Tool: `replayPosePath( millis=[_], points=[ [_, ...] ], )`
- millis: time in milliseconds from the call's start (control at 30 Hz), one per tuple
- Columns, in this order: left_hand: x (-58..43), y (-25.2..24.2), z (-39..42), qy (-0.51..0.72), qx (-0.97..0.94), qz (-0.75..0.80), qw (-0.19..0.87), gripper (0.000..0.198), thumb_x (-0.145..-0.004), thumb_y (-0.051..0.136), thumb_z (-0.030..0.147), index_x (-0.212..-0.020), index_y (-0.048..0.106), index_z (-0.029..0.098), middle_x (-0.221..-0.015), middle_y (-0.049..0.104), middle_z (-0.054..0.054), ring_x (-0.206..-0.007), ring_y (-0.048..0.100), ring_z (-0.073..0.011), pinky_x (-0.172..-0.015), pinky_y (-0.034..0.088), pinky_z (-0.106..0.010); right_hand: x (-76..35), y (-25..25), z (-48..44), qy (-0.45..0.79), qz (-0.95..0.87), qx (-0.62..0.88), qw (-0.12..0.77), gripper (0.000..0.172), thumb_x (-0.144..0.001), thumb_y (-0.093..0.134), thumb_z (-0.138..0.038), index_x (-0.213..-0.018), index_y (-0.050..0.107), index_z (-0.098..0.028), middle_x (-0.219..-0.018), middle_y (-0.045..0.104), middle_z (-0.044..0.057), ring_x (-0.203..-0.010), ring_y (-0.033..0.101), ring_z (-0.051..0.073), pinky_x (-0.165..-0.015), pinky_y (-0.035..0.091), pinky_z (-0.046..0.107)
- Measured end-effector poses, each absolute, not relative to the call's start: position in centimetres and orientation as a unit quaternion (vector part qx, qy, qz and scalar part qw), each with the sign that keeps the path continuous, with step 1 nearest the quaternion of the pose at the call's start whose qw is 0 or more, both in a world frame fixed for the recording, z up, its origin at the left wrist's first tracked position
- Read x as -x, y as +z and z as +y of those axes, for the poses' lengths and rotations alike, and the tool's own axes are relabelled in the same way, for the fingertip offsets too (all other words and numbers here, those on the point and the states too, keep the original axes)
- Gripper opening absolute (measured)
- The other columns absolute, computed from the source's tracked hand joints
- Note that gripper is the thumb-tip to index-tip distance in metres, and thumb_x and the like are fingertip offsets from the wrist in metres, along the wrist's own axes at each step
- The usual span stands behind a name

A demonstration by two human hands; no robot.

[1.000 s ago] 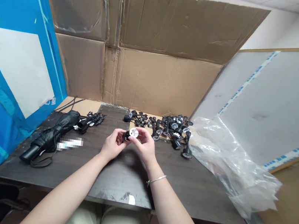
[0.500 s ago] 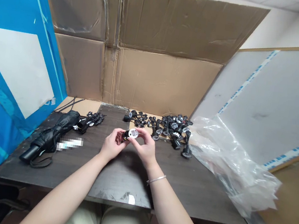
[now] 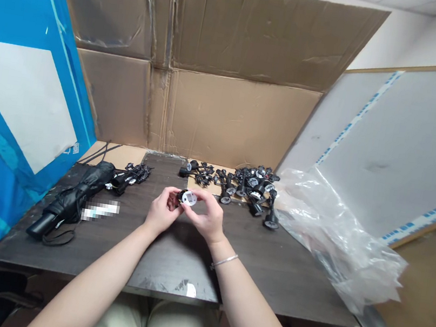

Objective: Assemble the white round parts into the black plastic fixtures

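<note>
Both hands hold a small black lamp socket with a round white face above the middle of the dark table. My left hand grips its black body, and my right hand pinches the white end. A heap of similar black sockets with short cords lies beyond my right hand, with a smaller bunch to its left. Another small black cluster lies farther left.
A folded black umbrella lies on the dark table at left, beside a blurred white label. Crumpled clear plastic lies at right. Cardboard stands behind, with a blue panel at left.
My hands and the socket have shifted slightly left and down, and the white face has turned a little. The objects on the table have not visibly moved.
</note>
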State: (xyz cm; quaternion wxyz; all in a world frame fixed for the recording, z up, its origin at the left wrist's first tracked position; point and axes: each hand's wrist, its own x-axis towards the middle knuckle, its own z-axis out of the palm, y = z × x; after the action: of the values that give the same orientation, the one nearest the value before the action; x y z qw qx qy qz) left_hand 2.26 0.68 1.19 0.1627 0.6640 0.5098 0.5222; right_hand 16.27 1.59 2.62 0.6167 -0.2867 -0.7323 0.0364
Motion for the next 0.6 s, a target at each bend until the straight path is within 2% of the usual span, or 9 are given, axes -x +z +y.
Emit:
replayPosePath(
  millis=[133,333,600],
  points=[
    [-2.32,1.03,0.66,0.520,-0.669,0.509,0.151,0.029,-0.067,0.060,0.025,-0.094,0.051,0.021,-0.067,0.055,0.004,-0.052,0.050,-0.0080,-0.052,0.042,-0.019,-15.99,2.56,1.46,0.011,-0.725,0.282,0.629,0.024,-0.072,0.061,-0.023,-0.095,0.056,-0.021,-0.088,0.065,0.006,-0.082,0.062,0.019,-0.073,0.053,0.035],
    [-2.34,1.01,0.63,0.519,-0.668,0.511,0.150,0.028,-0.068,0.060,0.026,-0.095,0.051,0.021,-0.066,0.055,0.004,-0.052,0.050,-0.0078,-0.052,0.042,-0.018,-16.05,2.47,1.52,0.005,-0.715,0.295,0.634,0.024,-0.073,0.060,-0.023,-0.096,0.055,-0.021,-0.084,0.066,0.005,-0.069,0.061,0.016,-0.065,0.053,0.031],
    [-2.21,0.96,0.73,0.524,-0.660,0.521,0.134,0.030,-0.065,0.061,0.023,-0.093,0.051,0.021,-0.066,0.055,0.004,-0.052,0.051,-0.0082,-0.052,0.043,-0.019,-16.33,2.43,1.65,0.006,-0.752,0.271,0.600,0.027,-0.072,0.062,-0.025,-0.098,0.055,-0.021,-0.090,0.067,0.007,-0.081,0.063,0.018,-0.071,0.053,0.033]
  ],
)
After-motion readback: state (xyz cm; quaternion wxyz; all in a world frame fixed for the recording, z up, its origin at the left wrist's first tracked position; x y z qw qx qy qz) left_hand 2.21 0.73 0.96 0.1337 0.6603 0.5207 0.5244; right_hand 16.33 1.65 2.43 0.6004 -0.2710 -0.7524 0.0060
